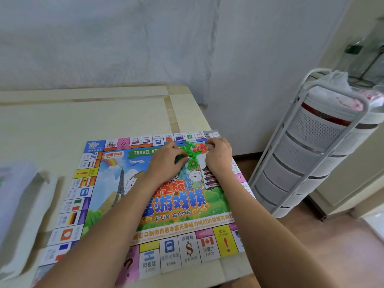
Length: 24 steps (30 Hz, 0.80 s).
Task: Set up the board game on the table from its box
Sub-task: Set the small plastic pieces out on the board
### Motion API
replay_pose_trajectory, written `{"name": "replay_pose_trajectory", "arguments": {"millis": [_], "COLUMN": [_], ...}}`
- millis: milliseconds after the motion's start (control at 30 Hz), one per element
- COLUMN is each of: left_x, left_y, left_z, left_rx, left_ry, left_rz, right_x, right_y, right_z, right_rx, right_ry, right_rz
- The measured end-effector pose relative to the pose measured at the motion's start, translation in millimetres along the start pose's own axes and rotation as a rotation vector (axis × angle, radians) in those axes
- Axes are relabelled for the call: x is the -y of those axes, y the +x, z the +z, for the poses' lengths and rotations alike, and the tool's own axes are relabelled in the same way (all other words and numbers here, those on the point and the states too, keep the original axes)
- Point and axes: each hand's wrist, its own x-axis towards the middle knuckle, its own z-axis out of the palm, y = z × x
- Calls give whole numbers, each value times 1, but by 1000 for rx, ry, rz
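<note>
Forearms (116, 221) reaching in from the near edge, crossing a colourful game board (187, 252) laid flat on a pale table (83, 117). Board printed with flags, prices and "FUN GAME", its right edge overhanging the table slightly. Further on, left hand (166, 161) curled palm-down, fingertips pinched on green plastic pieces (192, 156). Right hand (218, 156) just beside, fingers bent at small red pieces (200, 148); grip there too hidden to tell. Hands close together, pile between them near the far right corner. Clear plastic sheet (18, 196) at far left. White tiered rack (315, 146) on the floor to the right. Pale wall (145, 38) beyond.
</note>
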Motion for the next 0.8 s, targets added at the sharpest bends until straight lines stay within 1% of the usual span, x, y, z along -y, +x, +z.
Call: {"name": "replay_pose_trajectory", "arguments": {"millis": [100, 167, 267, 367, 433, 567, 667, 800], "left_x": [-1, -4, -12, -24, -28, -21, -18, -17], "left_y": [1, 7, 28, 49, 56, 58, 53, 51], "left_z": [-4, -6, -4, 4, 9, 9, 7, 10], "left_rx": [-78, -110, -77, 29, 71, 12, 24, 28], "left_ry": [-98, -103, -93, -35, -21, 1, 54, 60], "left_rz": [-29, -31, -37, -35, -39, -76, -77, -65], "right_x": [3, 3, 3, 3, 2, 0, 0, 2], "right_y": [-1, -1, -1, -2, -1, 0, 0, -1], "right_z": [-2, -1, -1, -1, -1, -1, -1, -2], "right_rx": [37, 56, 49, 48, 56, 85, 110, 84], "right_ry": [-15, -10, 2, -3, -25, -61, -81, -65], "right_rz": [5, 17, 22, 2, -8, 1, 9, 17]}}
